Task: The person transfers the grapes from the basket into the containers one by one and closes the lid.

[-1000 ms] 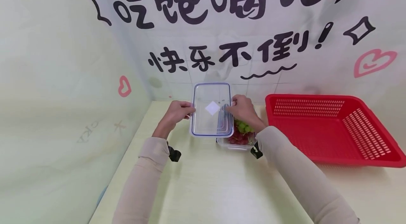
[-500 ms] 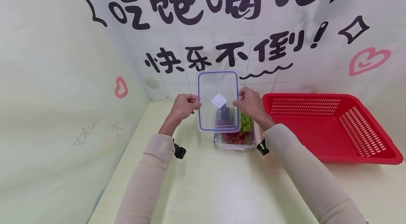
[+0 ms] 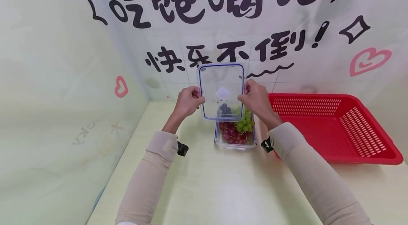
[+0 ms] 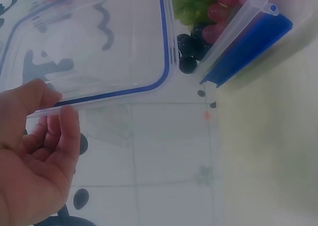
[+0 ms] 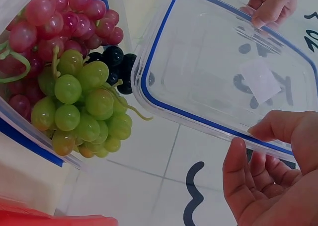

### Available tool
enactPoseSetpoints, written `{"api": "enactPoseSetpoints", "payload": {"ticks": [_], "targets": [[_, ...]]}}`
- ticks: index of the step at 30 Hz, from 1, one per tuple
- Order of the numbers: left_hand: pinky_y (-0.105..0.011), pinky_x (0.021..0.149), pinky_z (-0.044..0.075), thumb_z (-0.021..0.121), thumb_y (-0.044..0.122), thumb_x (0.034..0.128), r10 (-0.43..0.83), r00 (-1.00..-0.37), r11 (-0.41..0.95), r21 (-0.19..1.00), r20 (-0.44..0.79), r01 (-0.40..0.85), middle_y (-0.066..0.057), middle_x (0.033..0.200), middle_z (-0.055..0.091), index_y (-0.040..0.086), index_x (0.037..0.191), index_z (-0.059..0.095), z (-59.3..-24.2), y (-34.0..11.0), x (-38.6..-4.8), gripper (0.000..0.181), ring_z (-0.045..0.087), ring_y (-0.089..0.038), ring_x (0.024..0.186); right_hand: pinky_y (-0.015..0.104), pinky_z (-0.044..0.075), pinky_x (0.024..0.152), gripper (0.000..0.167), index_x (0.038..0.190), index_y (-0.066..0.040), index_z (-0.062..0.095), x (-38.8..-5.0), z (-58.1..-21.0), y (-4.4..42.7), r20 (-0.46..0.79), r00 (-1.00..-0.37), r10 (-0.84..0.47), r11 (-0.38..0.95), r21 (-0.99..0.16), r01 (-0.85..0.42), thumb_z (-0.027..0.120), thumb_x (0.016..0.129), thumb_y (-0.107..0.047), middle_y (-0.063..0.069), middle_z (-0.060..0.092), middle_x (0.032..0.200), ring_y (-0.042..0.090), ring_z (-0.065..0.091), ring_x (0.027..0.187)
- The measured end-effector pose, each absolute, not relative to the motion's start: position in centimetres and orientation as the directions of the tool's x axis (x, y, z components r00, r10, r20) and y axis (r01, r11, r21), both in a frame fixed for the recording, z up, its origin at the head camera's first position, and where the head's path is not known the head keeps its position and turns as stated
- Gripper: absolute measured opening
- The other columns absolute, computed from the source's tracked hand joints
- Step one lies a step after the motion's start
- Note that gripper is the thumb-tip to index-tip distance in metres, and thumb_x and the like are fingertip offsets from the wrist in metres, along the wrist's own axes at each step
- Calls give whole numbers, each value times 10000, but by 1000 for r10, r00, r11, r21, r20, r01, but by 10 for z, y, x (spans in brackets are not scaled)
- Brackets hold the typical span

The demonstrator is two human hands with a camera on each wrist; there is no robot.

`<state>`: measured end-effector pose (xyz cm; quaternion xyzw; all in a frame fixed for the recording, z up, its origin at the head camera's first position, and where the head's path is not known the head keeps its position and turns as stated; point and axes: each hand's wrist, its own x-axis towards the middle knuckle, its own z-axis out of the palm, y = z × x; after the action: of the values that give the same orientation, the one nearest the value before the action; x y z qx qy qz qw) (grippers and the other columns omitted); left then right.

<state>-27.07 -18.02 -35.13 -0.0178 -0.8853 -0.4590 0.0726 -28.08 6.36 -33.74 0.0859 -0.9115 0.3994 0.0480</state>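
Note:
Between both hands a clear plastic lid (image 3: 220,80) with a blue sealing ring is held up, tilted, above the back part of a food container. My left hand (image 3: 189,102) pinches its left edge between thumb and fingers. The right hand (image 3: 257,98) pinches the opposite edge the same way. Below stands the clear container (image 3: 236,146), with blue side clips (image 4: 251,49) hanging down. Inside it lie red grapes (image 3: 232,134), green grapes (image 5: 84,107) and dark grapes (image 5: 117,64); the lid partly covers the dark ones in the head view. A whitish square label (image 5: 261,79) shows on the lid.
A red perforated plastic basket (image 3: 322,138) stands to the right, close to the right forearm. Behind the pale table (image 3: 216,182) rises a wall covering (image 3: 223,30) with black lettering; another covered wall (image 3: 63,94) borders the left side.
The lid has risen and shifted slightly right in both hands, tilting more upright. More of the grapes and container now show beneath it.

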Motion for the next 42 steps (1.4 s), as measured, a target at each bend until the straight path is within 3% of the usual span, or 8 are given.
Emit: {"api": "enactPoseSetpoints", "payload": {"ticks": [9, 14, 23, 32, 42], "targets": [[-290, 675, 461, 633, 71, 839, -22, -963, 633, 750, 268, 194, -73, 831, 612, 46, 924, 597, -348, -170, -272, 95, 552, -218, 778, 299, 446, 595, 241, 1139, -30, 580, -282, -337, 70, 219, -971, -98, 655, -720, -228, 588, 905, -87, 133, 642, 949, 258, 579, 773], [-306, 669, 467, 643, 70, 825, -9, -936, 652, 712, 352, 262, -84, 838, 639, 67, 850, 573, -352, -165, -276, 75, 578, -233, 776, 314, 484, 632, 335, 1237, -58, 611, -282, -336, 75, 257, -962, -94, 677, -692, -251, 609, 904, -94, 132, 692, 1005, 259, 606, 787], [-352, 773, 475, 669, 52, 829, -3, -902, 676, 666, 431, 316, -78, 975, 656, 50, 961, 639, -367, -151, -283, 135, 565, -244, 874, 326, 400, 582, 82, 920, -85, 623, -280, -342, 86, 294, -954, -67, 765, -598, -238, 666, 898, -151, 100, 683, 909, 263, 554, 738], [-386, 745, 508, 721, 41, 816, 64, -890, 714, 602, 452, 357, -45, 945, 637, 117, 916, 585, -376, -137, -292, 185, 613, -220, 877, 306, 403, 542, 126, 847, -119, 551, -284, -358, 100, 337, -941, -30, 764, -599, -239, 655, 908, -155, 94, 645, 880, 261, 539, 712], [-375, 698, 517, 688, -21, 798, 74, -877, 741, 562, 475, 367, -60, 885, 632, 108, 838, 563, -401, -134, -298, 184, 616, -239, 818, 287, 436, 530, 168, 887, -96, 580, -287, -380, 99, 305, -952, -27, 794, -572, -206, 744, 872, -131, 132, 680, 908, 256, 549, 661]]}}
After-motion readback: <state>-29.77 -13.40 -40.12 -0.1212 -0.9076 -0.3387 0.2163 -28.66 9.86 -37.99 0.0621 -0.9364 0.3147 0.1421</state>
